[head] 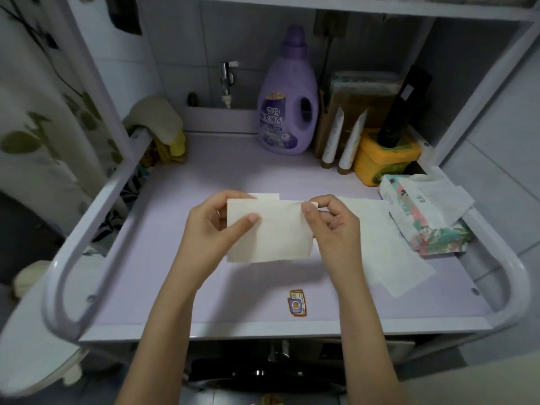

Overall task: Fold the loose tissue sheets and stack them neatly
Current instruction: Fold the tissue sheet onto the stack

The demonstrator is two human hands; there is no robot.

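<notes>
A folded white tissue sheet (274,235) hangs just above the lilac shelf top (204,282), held up between both hands. My left hand (213,226) pinches its upper left corner, thumb across the front. My right hand (333,223) pinches the upper right corner. Behind the front layer a second edge of the tissue sticks up slightly. Loose flat tissue sheets (388,252) lie on the shelf to the right of my right hand. A floral tissue pack (423,217) sits at the right edge with a sheet pulled half out of it.
A purple detergent bottle (287,106) stands at the back. Two white tubes (344,141), a yellow tub (382,159) and a black bottle (403,109) crowd the back right. Cloths (157,124) hang over the left rail (87,235). A small sticker (298,302) sits near the front edge.
</notes>
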